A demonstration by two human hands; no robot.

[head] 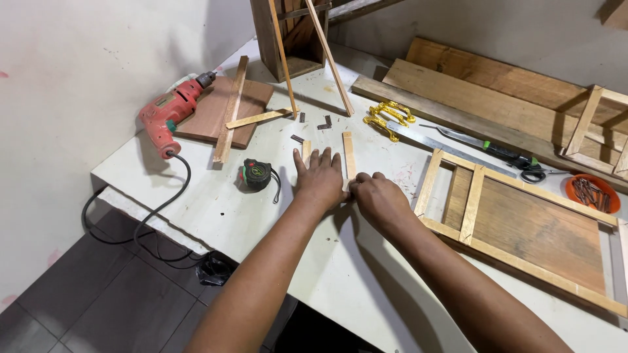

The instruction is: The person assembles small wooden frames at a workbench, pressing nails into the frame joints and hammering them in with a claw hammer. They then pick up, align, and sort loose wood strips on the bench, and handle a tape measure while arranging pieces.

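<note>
An orange bowl (593, 191) holds dark nails, while the left hand (320, 178) lies flat, fingers spread, and the right hand (379, 198) pinches a thin wooden strip (348, 154).

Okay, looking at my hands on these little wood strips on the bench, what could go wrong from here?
The left hand lies flat over one short wood strip, and the right hand pinches the end of the other strip; either thin piece might slide on the smooth white table. The long blade lies just beyond the right hand, so a reach forward could brush it. The drill's cord hangs off the edge and may snag.
</note>
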